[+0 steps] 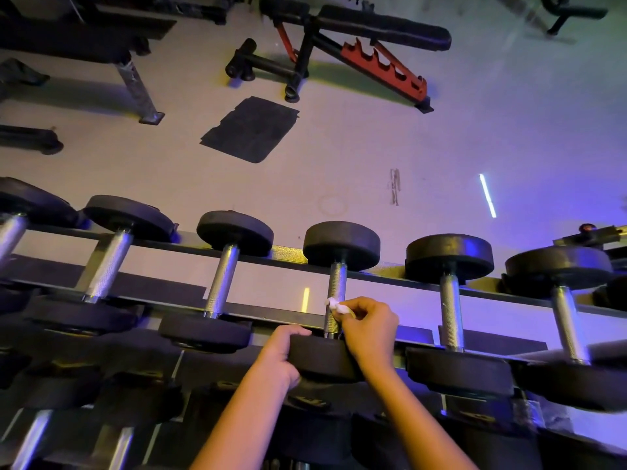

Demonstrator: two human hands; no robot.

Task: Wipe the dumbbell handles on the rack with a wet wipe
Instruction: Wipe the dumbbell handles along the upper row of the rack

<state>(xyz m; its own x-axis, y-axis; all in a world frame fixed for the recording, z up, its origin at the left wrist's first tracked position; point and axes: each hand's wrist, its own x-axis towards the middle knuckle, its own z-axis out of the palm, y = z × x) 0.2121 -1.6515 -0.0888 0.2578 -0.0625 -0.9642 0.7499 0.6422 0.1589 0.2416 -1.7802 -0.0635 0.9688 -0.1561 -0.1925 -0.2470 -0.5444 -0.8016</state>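
Note:
A row of black dumbbells with knurled metal handles lies across the rack (278, 257). My right hand (369, 329) pinches a small white wet wipe (336, 305) against the lower part of the middle dumbbell's handle (337, 283). My left hand (281, 354) grips the near black head (322, 359) of that same dumbbell from its left side. Neighbouring handles, one on the left (222, 283) and one on the right (451, 310), are bare.
A lower tier of dumbbells (34, 435) sits below the top row. Beyond the rack on the grey floor are a black-and-red adjustable bench (373, 45), a dark mat (251, 128) and another bench leg (139, 89). Purple light falls from the right.

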